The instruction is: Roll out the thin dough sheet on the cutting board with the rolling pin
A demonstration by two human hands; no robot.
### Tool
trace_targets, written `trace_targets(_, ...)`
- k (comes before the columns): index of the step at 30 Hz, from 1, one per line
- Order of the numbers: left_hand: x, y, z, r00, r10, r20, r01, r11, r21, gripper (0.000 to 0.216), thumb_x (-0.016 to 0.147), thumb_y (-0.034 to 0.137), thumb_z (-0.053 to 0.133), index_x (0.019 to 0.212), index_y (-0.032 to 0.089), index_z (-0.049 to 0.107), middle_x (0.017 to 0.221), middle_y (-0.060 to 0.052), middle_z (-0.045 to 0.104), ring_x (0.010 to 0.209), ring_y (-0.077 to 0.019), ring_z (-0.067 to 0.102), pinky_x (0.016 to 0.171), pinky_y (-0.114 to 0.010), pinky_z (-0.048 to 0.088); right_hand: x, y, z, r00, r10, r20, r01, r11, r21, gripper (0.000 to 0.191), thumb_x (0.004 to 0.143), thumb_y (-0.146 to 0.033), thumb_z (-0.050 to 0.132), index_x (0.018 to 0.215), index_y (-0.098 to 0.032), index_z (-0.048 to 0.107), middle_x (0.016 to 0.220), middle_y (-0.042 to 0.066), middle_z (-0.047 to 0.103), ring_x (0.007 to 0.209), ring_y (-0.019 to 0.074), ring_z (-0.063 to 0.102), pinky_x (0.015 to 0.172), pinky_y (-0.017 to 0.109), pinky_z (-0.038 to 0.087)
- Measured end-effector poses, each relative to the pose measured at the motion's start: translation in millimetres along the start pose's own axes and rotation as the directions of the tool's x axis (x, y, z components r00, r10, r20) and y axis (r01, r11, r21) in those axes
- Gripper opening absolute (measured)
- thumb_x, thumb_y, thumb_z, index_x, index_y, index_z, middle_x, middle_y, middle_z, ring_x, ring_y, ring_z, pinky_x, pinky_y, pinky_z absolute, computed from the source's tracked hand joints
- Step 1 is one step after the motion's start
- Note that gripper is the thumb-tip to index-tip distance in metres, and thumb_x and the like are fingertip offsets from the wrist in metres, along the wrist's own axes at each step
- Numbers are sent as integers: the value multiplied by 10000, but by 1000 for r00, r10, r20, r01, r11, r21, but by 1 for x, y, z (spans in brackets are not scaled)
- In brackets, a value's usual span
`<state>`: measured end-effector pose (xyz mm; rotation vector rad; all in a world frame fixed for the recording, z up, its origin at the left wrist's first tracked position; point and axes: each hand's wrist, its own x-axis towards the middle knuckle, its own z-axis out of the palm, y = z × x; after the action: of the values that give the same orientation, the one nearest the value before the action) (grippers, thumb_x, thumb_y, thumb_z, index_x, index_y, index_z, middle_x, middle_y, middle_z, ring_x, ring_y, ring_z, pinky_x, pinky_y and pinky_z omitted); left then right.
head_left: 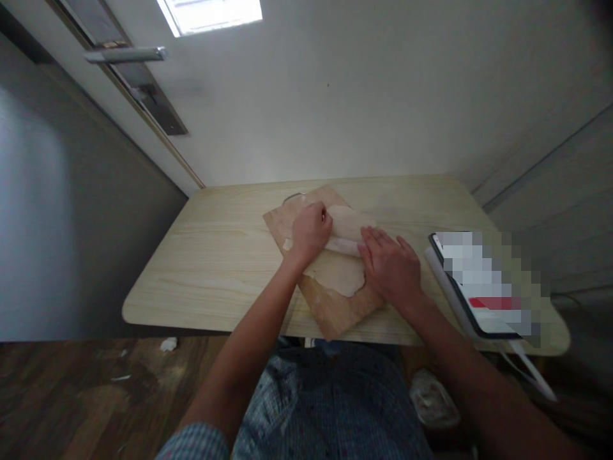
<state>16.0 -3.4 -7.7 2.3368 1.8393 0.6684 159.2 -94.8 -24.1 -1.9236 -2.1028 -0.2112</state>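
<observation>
Checked blue cloth (330, 409) over the lap sits nearest me at the foot of the head view, with a matching left sleeve (196, 442) beside it, and from there I follow two bare forearms up to the work. On my feed the left hand (312, 229) is curled into a loose fist over the left part of a pale rolling pin (345, 246); I cannot tell whether its fingers close right round the rod or only press on it. The right hand (391, 265) looks flatter and more open, its fingers extended close together, and it rests over the pin's right end. Between the hands the pin crosses a thin dough sheet (338, 273), which shows on both its far and near sides, its near edge ragged. I see the dough lying on a brown board (330, 316), turned cornerwise on the wooden table (211, 255), one corner reaching the near edge. A thin wire loop (293, 195) shows near the board's far left side. Well to the right of the right hand I have a phone (493, 322), partly masked by blurred blocks, with a white cable (534, 370) near it at the table's edge. Beyond the table stands a pale door (287, 121) with a metal handle (129, 55).
</observation>
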Motion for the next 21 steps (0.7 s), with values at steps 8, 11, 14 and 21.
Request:
trace_targets(8,-11,-12,-10,995,-43,87,15,953,303,360,883,368,287,1058,175,535,1087,-116,571,997,-263,527,776,-372,422,80,18,11,978,52,202,-52,999,-6,480,907,-338,231,1333,-191,395,1403,112,371,1299,271,298,1028,577,158)
trace_targets(11,-13,-9,-10,993,-45,108,9,951,310,371,891,388,267,1035,178,538,1081,-104,583,1002,-260,529,780,-373,428,107,19,13,956,58,287,-60,998,-2,499,898,-370,252,1351,-194,365,1424,110,335,1311,287,264,1028,581,148)
trace_targets(14,-14,-8,-10,994,-52,96,20,951,309,362,890,382,275,1018,173,542,1067,-104,592,994,-261,538,775,-377,433,115,16,14,950,87,301,-91,996,-1,501,889,-375,274,1341,-191,384,1410,115,361,1291,303,301,1017,576,182)
trace_targets(21,-29,-8,-7,998,64,-8,-59,956,288,353,893,335,290,1087,167,532,1142,-97,582,1079,-238,515,912,-388,371,50,11,3,993,39,111,-38,999,-8,464,913,-277,205,1177,-135,558,1205,120,583,1102,247,526,988,471,299)
